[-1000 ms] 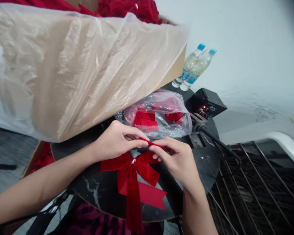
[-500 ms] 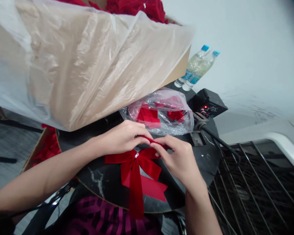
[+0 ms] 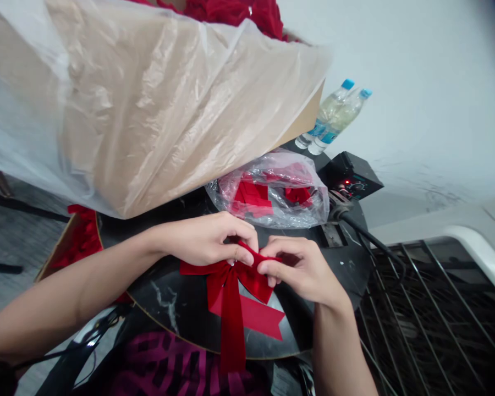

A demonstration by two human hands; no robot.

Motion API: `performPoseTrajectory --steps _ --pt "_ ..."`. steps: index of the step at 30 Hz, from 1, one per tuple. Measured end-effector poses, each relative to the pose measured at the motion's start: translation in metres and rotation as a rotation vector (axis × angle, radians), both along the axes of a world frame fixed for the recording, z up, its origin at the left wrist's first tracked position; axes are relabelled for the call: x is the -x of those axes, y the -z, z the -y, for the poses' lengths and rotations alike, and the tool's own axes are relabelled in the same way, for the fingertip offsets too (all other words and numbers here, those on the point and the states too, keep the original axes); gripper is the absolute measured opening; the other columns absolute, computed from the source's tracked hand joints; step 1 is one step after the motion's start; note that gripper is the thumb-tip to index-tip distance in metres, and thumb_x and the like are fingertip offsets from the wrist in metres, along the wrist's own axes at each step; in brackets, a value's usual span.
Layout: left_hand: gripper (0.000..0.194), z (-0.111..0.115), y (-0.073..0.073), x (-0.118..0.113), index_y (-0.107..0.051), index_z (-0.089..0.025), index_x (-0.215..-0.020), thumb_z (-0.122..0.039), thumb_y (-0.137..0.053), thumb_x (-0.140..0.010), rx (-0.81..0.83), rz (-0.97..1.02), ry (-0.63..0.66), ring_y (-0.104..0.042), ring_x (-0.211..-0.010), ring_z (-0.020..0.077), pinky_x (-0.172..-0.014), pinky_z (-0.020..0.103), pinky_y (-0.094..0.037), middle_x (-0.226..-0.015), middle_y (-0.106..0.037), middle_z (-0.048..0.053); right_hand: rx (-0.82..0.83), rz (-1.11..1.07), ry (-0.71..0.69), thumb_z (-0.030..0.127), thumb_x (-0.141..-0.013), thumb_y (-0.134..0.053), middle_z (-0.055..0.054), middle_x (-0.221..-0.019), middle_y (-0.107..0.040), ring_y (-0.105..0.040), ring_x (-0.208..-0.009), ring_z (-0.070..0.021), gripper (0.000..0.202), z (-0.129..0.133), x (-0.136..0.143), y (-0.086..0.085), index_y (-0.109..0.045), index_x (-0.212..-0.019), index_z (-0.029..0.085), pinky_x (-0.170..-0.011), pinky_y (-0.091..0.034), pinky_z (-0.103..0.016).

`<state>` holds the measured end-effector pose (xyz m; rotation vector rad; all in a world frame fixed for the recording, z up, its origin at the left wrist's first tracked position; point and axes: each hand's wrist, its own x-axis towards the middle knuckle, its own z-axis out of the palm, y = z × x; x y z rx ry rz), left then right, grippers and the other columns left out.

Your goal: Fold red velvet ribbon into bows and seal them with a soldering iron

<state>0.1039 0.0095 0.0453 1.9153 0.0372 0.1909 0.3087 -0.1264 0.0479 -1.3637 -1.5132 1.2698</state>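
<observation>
A red velvet ribbon bow [image 3: 232,308] lies on the black marbled round table [image 3: 160,300], one tail hanging over the near edge. Something small and shiny marks its knot, now mostly covered by fingers. Both hands pinch the upper right part of the red ribbon, close together above the knot. My left hand [image 3: 220,239] comes from the left, thumb and forefinger closed on the ribbon. From the right, my right hand [image 3: 299,267] grips the same ribbon between thumb and fingers. Whether that strip is a loop of the bow or a separate piece, I cannot tell.
A large cardboard box [image 3: 169,104] draped in clear plastic, with red bows on top, stands behind. Near it are a plastic bag [image 3: 289,187] of red pieces, two bottles [image 3: 334,121] and a black control box [image 3: 350,176]. A wire rack [image 3: 429,308] is at right, a red-filled carton [image 3: 76,242] at left.
Both hands have come down slightly toward the bow, still pinching the ribbon. The pinched strip now sits lower, against the bow's right loop, and the knot is more covered.
</observation>
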Motion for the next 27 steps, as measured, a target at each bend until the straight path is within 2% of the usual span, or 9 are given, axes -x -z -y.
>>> performPoseTrajectory --steps 3,8,12,15,18,20,22,24,27 --pt "0.012 -0.001 0.0 0.0 -0.073 -0.014 -0.094 -0.023 -0.065 -0.098 0.009 -0.009 0.037 -0.065 -0.078 0.0121 -0.073 0.02 -0.047 -0.088 -0.072 0.003 0.007 0.005 -0.014 0.038 -0.092 -0.075 0.002 -0.072 -0.064 -0.063 -0.054 -0.0101 0.021 0.0 0.002 0.001 -0.076 -0.085 0.019 -0.054 -0.049 -0.023" --pt "0.016 -0.002 0.002 -0.001 -0.074 -0.014 -0.089 -0.025 -0.065 -0.098 -0.143 -0.076 -0.086 -0.065 -0.074 0.0122 -0.069 0.021 -0.045 -0.082 -0.074 0.003 -0.091 0.389 0.028 0.035 -0.1 -0.065 0.002 -0.072 -0.064 -0.06 -0.064 -0.0115 0.021 0.001 0.011 -0.005 -0.077 -0.091 0.022 -0.065 -0.045 -0.025" --pt "0.02 -0.004 0.003 0.001 -0.074 -0.015 -0.085 -0.029 -0.066 -0.097 -0.177 -0.096 -0.114 -0.065 -0.069 0.012 -0.066 0.021 -0.045 -0.077 -0.073 0.002 -0.096 0.415 0.097 0.032 -0.1 -0.065 0.002 -0.073 -0.066 -0.061 -0.067 -0.0124 0.02 0.006 0.013 -0.007 -0.074 -0.085 0.021 -0.067 -0.044 -0.025" --pt "0.02 -0.009 0.009 0.004 -0.072 -0.016 -0.089 -0.036 -0.074 -0.092 -0.234 -0.103 -0.107 -0.067 -0.078 0.0148 -0.073 0.023 -0.046 -0.085 -0.074 0.003 -0.069 0.422 0.142 0.032 -0.099 -0.066 0.002 -0.073 -0.067 -0.061 -0.066 -0.0123 0.02 0.021 0.008 -0.007 -0.073 -0.083 0.022 -0.066 -0.044 -0.024" --pt "0.034 -0.012 0.017 0.006 -0.072 -0.018 -0.104 -0.039 -0.085 -0.081 -0.43 -0.165 -0.065 -0.065 -0.095 0.0207 -0.089 0.028 -0.044 -0.1 -0.073 0.004 -0.015 0.43 0.171 0.034 -0.099 -0.065 0.002 -0.074 -0.069 -0.064 -0.067 -0.0129 0.02 0.045 0.011 -0.006 -0.074 -0.084 0.024 -0.065 -0.046 -0.023" --pt "0.033 -0.011 0.021 0.005 -0.073 -0.02 -0.103 -0.039 -0.085 -0.08 -0.503 -0.253 -0.004 -0.064 -0.092 0.021 -0.086 0.028 -0.043 -0.096 -0.072 0.003 0.03 0.42 0.164 0.035 -0.1 -0.064 0.001 -0.08 -0.075 -0.069 -0.07 -0.0144 0.019 0.061 0.02 0.0 -0.075 -0.088 0.026 -0.067 -0.049 -0.023" --pt "0.02 -0.008 0.021 0.004 -0.073 -0.02 -0.094 -0.036 -0.081 -0.085 -0.489 -0.298 0.043 -0.063 -0.083 0.0184 -0.076 0.026 -0.042 -0.088 -0.07 0.002 0.042 0.411 0.157 0.033 -0.1 -0.063 0.0 -0.092 -0.079 -0.074 -0.082 -0.0175 0.017 0.072 0.033 0.009 -0.076 -0.092 0.027 -0.076 -0.054 -0.024" --pt "0.014 -0.006 0.018 0.002 -0.071 -0.019 -0.091 -0.031 -0.077 -0.087 -0.427 -0.275 0.035 -0.063 -0.082 0.0168 -0.073 0.024 -0.042 -0.088 -0.069 0.002 0.023 0.41 0.194 0.032 -0.1 -0.063 -0.004 -0.106 -0.08 -0.076 -0.102 -0.0225 0.016 0.077 0.044 0.019 -0.077 -0.093 0.027 -0.089 -0.055 -0.027" --pt "0.015 -0.006 0.013 0.002 -0.067 -0.019 -0.096 -0.031 -0.073 -0.091 -0.203 -0.222 -0.005 -0.065 -0.084 0.0157 -0.076 0.023 -0.044 -0.093 -0.072 0.002 -0.009 0.4 0.277 0.033 -0.098 -0.065 -0.006 -0.116 -0.078 -0.071 -0.119 -0.0263 0.015 0.075 0.051 0.027 -0.078 -0.095 0.028 -0.098 -0.055 -0.032"
